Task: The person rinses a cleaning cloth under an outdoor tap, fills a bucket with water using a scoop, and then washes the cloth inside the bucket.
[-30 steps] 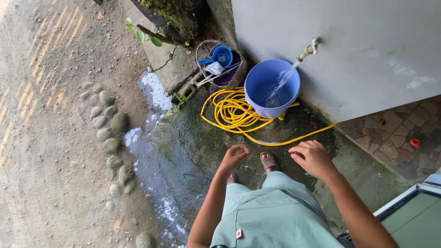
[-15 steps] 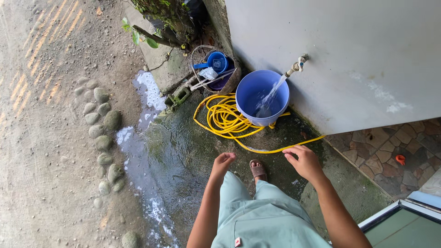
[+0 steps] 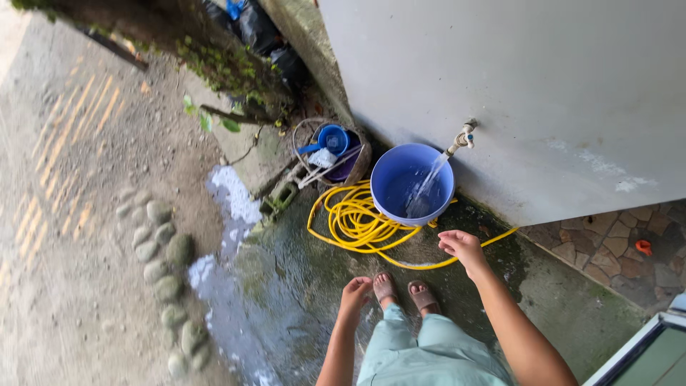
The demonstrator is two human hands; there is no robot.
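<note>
My feet in sandals (image 3: 401,292) stand on wet, green-stained concrete (image 3: 300,286), and that is the nearest risk: the film of water and moss looks slick, so a careless step could send me sliding. My left hand (image 3: 355,293) hangs empty beside my leg, fingers loosely curled around nothing; my right hand (image 3: 463,247) is open and empty too, raised near the bucket but not touching it. Just past my toes lies the coiled yellow hose (image 3: 354,218), one loop running under my right hand (easy to snag a sandal on if I move forward without looking). Beyond it the blue bucket (image 3: 390,203) sits against the wall under the tap (image 3: 463,137), which is pouring into it; left running, I judge it would spill over the rim and spread more water across this already slippery patch. A basket with a blue dipper (image 3: 330,139) sits further left.
</note>
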